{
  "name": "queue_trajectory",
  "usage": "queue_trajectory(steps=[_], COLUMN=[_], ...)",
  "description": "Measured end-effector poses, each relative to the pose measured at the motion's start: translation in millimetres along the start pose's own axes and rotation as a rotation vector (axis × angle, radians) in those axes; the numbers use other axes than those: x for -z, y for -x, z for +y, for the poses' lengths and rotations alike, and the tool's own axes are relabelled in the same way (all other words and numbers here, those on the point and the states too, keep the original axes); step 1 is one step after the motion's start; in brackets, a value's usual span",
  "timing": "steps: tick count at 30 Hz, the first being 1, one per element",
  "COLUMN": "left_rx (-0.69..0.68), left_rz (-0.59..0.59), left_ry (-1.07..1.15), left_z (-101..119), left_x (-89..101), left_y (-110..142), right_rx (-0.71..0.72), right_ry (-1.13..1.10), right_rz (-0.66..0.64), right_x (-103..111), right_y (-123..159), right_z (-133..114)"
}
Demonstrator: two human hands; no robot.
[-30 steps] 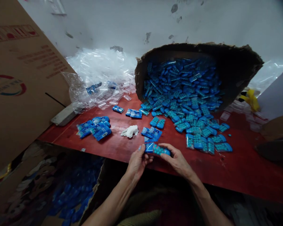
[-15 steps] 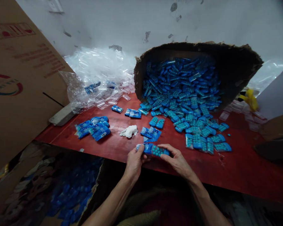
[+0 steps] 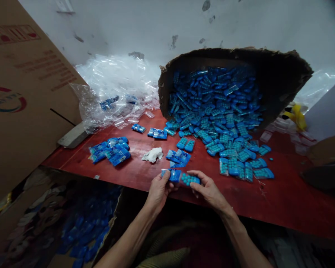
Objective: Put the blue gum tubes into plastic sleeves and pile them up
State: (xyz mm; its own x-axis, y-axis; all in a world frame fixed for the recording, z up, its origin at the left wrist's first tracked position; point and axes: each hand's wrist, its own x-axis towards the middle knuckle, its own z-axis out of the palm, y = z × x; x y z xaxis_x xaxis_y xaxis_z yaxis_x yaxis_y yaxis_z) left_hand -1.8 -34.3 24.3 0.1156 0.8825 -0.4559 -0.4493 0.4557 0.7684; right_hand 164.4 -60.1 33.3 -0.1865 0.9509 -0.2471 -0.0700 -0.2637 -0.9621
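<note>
My left hand pinches a small blue printed packet at the near edge of the red table. My right hand grips a blue studded plastic case, its end close to the packet's mouth. Just beyond my hands lies a small heap of blue packets. A tipped cardboard box at the back spills a large heap of blue cases across the table.
A stack of filled blue packets lies at the left, a crumpled white cloth beside it. Clear plastic bags pile against the wall. A big cardboard carton stands left; an open box with blue items sits below the table.
The packet and the case were overlapping in my hands; now they sit slightly apart, the case drawn a little to the right. The view has barely shifted.
</note>
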Motion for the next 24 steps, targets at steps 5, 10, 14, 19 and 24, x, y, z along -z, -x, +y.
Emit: queue_trajectory(steps=[5,10,14,19,24], left_rx=[-0.012,-0.007,0.017,0.027,0.072], left_rz=[0.018,0.016,0.013,0.008,0.010], left_ry=[0.003,-0.013,-0.004,0.023,0.042], left_z=[-1,-1,-2,-1,0], left_x=[-0.4,1.0,4.3,4.9,2.9], left_y=[0,0,-1,-1,0], right_rx=[0.013,-0.006,-0.021,-0.025,-0.018], right_ry=[0.054,0.057,-0.072,-0.079,-0.117], right_rz=[0.019,0.034,0.005,-0.018,0.041], right_x=[-2,-3,-3,-4,-6], right_y=[1,1,0,0,0], right_z=[-4,-1,4,5,5])
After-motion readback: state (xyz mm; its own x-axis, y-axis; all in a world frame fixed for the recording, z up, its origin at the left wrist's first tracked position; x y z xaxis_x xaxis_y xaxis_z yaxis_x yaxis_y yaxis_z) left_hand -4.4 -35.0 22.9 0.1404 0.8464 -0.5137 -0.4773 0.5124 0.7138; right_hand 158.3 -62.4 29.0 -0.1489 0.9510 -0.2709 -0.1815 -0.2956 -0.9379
